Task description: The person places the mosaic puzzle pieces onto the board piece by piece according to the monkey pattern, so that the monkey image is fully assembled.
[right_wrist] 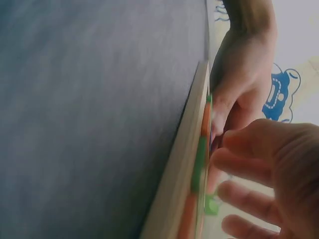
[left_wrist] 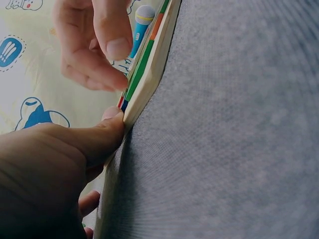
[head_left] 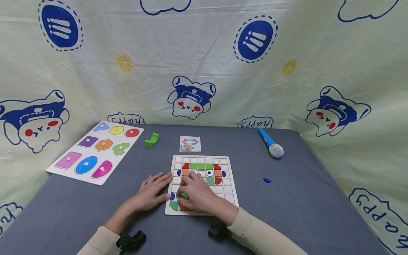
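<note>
A pale wooden grid board (head_left: 228, 198) with coloured pieces lies in front of me. My left hand (head_left: 153, 193) rests at its left edge, fingers extended, the thumb against the rim beside a blue half-round piece (head_left: 172, 196). Over the lower left of the board is my right hand (head_left: 199, 191), fingers bent down close to the pieces. A light green piece (head_left: 184, 195) shows between its thumb and fingers in the head view. The left wrist view shows a gap between right thumb (left_wrist: 118, 47) and fingertip. Part of the pattern is hidden under the right hand.
Behind the board lies a small pattern card (head_left: 190, 143), with a green arch block (head_left: 152, 140) to its left. A shape puzzle board (head_left: 74, 145) lies far left. On the right are a blue toy microphone (head_left: 270, 142) and a loose blue half-round piece (head_left: 266, 180).
</note>
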{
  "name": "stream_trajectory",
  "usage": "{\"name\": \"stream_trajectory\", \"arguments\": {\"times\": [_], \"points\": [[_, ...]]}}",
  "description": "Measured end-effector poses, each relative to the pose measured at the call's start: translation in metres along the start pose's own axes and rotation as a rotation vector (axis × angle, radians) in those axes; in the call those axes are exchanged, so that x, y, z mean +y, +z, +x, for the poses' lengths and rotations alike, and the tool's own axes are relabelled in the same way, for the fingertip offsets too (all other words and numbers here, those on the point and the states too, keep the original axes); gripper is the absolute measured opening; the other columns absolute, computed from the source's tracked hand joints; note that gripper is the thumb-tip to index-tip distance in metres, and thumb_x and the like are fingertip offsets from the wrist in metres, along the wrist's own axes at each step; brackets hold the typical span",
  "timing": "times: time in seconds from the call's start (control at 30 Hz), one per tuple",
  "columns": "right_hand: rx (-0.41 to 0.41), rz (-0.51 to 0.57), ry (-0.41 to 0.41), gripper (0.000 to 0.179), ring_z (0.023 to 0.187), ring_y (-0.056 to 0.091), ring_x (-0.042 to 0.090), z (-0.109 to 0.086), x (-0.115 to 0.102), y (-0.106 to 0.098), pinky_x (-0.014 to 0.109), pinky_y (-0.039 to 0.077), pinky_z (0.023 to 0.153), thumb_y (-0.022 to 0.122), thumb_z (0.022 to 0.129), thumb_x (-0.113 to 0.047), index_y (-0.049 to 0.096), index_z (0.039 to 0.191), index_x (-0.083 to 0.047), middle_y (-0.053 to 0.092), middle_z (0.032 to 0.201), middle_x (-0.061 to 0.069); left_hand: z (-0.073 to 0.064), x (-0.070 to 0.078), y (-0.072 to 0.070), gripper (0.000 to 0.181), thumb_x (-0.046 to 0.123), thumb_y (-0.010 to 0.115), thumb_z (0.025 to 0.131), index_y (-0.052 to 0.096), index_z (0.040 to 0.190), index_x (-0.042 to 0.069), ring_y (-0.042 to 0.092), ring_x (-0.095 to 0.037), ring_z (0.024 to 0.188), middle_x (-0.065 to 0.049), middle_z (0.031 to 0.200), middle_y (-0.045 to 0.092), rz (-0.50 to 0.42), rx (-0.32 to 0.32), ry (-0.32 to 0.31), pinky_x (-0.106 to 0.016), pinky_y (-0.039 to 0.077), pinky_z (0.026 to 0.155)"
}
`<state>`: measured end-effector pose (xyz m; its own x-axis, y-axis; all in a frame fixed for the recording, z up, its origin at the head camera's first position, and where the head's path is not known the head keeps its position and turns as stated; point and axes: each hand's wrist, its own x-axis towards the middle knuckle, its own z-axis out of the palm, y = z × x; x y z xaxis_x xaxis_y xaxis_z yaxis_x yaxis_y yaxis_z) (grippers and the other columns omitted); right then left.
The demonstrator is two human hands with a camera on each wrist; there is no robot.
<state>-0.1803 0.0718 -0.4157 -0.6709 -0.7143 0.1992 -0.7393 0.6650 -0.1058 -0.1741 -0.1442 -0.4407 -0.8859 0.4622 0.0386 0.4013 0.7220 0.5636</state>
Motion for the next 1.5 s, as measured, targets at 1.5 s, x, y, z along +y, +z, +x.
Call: {"name": "stream_trajectory", "arguments": {"times": [1.5], "points": [[0.037,-0.064,0.724,0.019,0.085,0.050,0.032,-0.180,0.167,-0.049,0.050,0.039,0.071,0.071,0.082,-0.029,0.073,0.091,-0.012,0.062,0.090,0.009,0.001,0.002,-0.001,0.065,0.032,0.060,0.091,0.033,0.147,0.010,0.019,-0.039,0.144,-0.009,0.155,0.031,-0.014,-0.025,-0.009,-0.065,0.007,0.111]]}}
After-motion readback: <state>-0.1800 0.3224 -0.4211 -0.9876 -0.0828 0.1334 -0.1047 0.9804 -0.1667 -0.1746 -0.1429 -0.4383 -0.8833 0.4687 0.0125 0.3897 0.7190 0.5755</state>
